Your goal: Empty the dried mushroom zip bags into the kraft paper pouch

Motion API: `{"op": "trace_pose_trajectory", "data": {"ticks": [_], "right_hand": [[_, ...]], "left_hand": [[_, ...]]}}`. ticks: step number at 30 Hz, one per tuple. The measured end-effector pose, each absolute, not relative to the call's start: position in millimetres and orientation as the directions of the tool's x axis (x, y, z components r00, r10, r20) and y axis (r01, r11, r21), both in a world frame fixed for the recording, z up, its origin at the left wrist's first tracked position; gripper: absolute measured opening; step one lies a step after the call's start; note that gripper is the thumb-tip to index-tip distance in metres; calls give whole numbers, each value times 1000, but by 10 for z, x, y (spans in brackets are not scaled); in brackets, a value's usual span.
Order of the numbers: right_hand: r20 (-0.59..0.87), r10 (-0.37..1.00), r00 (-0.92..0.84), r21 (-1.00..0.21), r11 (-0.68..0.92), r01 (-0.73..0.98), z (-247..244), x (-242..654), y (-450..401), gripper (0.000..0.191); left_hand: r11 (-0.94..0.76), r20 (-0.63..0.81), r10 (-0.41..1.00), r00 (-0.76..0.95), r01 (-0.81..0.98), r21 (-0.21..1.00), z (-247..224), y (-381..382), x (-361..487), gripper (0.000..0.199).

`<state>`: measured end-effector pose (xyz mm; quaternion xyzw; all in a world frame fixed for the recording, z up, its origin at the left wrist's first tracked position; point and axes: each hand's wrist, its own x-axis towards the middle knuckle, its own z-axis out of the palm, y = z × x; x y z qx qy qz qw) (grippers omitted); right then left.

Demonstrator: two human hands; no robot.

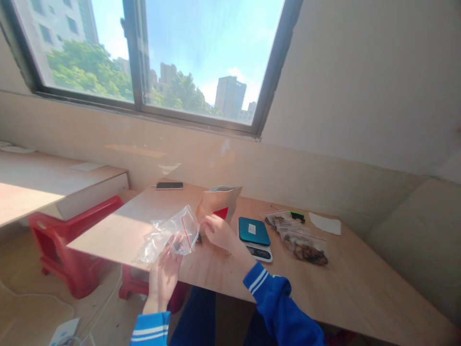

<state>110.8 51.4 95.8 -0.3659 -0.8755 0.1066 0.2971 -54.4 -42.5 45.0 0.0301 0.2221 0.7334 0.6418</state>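
Two hands are seen over the surface point(345, 283). A clear bag point(169, 234) is held up at the near edge by the left hand point(164, 274), fingers closed on its lower corner. A brown pouch point(218, 202), standing just right, is pinched by the right hand point(218, 231). Beyond lie a scale point(255, 236) and filled bags point(298, 238).

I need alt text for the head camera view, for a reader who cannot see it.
A person's left hand holds a clear zip bag over a wooden table, while the right hand touches an open kraft paper pouch. To the right lie a teal kitchen scale and filled zip bags; a phone lies near the window.
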Motion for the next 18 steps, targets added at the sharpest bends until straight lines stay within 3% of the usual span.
{"op": "trace_pose_trajectory", "data": {"ticks": [5,9,14,16,18], "right_hand": [[305,758,-577,-403,651,643,351,845,466,15],[277,791,-546,-428,610,666,306,825,483,21],[331,767,-549,-506,636,583,881,1099,442,15],[467,770,-434,-603,637,481,1276,1250,458,15],[616,731,-294,-609,678,411,1660,1381,526,21]], "left_hand": [[-92,-191,966,-172,-924,370,507,-475,-550,51],[-73,-206,966,-155,-930,360,491,-469,-591,50],[-77,-235,958,-167,-934,349,405,-430,-628,53],[-94,-235,954,-184,-931,352,411,-429,-611,53],[-90,-222,959,-178,-931,355,444,-438,-572,53]]}}
